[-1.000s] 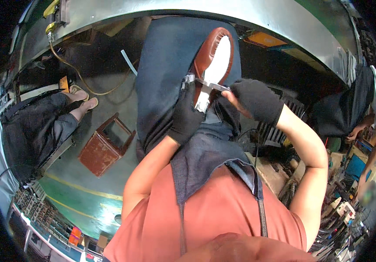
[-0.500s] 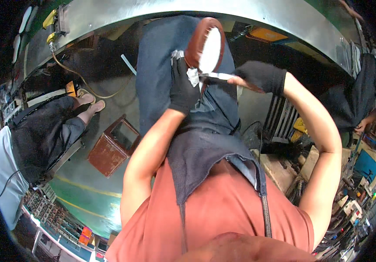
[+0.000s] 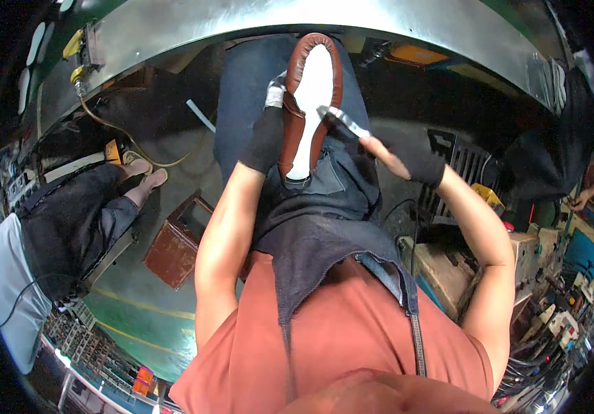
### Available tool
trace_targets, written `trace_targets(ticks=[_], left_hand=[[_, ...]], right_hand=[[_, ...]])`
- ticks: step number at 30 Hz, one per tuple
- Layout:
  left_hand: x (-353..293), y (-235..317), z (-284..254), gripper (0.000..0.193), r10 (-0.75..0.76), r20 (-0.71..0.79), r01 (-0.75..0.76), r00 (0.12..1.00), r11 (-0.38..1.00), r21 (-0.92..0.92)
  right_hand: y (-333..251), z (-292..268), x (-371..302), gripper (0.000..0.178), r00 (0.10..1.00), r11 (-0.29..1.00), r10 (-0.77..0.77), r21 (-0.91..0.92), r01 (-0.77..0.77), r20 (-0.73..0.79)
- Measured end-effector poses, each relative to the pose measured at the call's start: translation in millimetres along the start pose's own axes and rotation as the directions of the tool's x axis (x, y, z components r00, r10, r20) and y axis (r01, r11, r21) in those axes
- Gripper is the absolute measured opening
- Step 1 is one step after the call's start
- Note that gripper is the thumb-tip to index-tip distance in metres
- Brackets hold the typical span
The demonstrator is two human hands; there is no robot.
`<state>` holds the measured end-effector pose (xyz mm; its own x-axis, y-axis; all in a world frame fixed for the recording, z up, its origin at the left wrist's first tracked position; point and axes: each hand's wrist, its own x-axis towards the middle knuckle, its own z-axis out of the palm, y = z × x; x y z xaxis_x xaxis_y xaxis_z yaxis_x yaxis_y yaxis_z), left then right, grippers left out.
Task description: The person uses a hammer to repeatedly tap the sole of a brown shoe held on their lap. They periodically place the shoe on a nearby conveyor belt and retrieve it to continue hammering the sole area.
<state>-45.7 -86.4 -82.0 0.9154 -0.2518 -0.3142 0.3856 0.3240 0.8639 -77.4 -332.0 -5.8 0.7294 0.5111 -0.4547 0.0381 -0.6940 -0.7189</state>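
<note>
Your left hand (image 3: 267, 138) grips the brown shoe (image 3: 309, 103) sole-up over your lap, steadying it. Right hand (image 3: 407, 160) closed on a thin metal tool (image 3: 342, 121), prob. a blade, tip at the sole edge.

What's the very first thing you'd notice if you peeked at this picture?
A brown leather shoe with a white inside stands out at the top centre, resting on the person's lap. The gloved left hand grips its side, while the gloved right hand points a slim metal tool at its edge. A rusty brown stool sits on the floor to the left.
</note>
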Motion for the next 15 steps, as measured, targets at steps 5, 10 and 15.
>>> trace_targets(ticks=[5,10,15], left_hand=[[2,1,15,0.044,-0.008,0.022,0.008,1.0,1.0,0.003],[13,-18,23,0.04,0.356,-0.044,-0.3,0.933,0.841,0.451],[18,-14,31,0.045,0.445,0.024,-0.309,0.895,0.582,0.752]], right_hand=[[-34,-29,22,0.042,1.0,0.994,0.004,-0.112,-0.006,-0.018],[-8,0,21,0.045,0.941,0.971,-0.107,-0.238,0.03,-0.32],[-13,-62,5,0.044,0.999,0.958,0.049,-0.283,-0.047,-0.003]])
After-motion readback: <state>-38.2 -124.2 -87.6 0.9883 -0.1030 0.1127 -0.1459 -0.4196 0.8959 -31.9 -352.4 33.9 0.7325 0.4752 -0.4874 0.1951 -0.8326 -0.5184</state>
